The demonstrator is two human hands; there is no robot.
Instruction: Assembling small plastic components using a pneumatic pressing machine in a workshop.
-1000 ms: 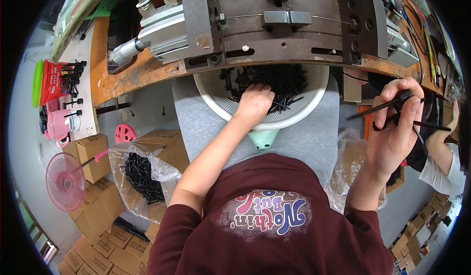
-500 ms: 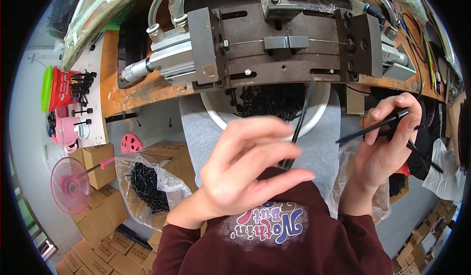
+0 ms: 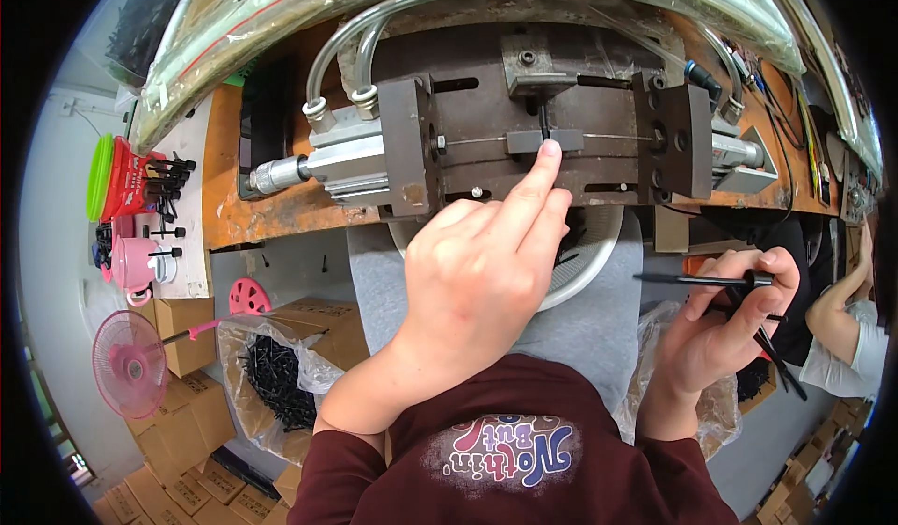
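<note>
My left hand (image 3: 477, 268) reaches over the machine with its index finger stretched out. Its fingertip rests at the near end of a thin black rod (image 3: 543, 116), which lies across the small grey clamp blocks (image 3: 567, 141) and points toward the metal stop behind. The thumb is hidden beneath the hand. At the right, my right hand (image 3: 730, 310) is closed around several black plastic rods (image 3: 687, 280) with wider heads, fanned out in different directions. The dark metal machine (image 3: 486, 113) carries an air cylinder (image 3: 351, 165) on its left side.
A white basket (image 3: 603, 258) sits in my lap below the machine. Bags of black rods (image 3: 274, 385) stand among cardboard boxes. A pink fan (image 3: 131, 364) is at the left, near a pink cup (image 3: 134, 263). Another person's arm (image 3: 842, 310) shows at the far right.
My left hand has moved up from above my lap to the clamp blocks, where a black rod now lies. A rod blurred over the basket is gone from there. My right hand has lowered slightly.
</note>
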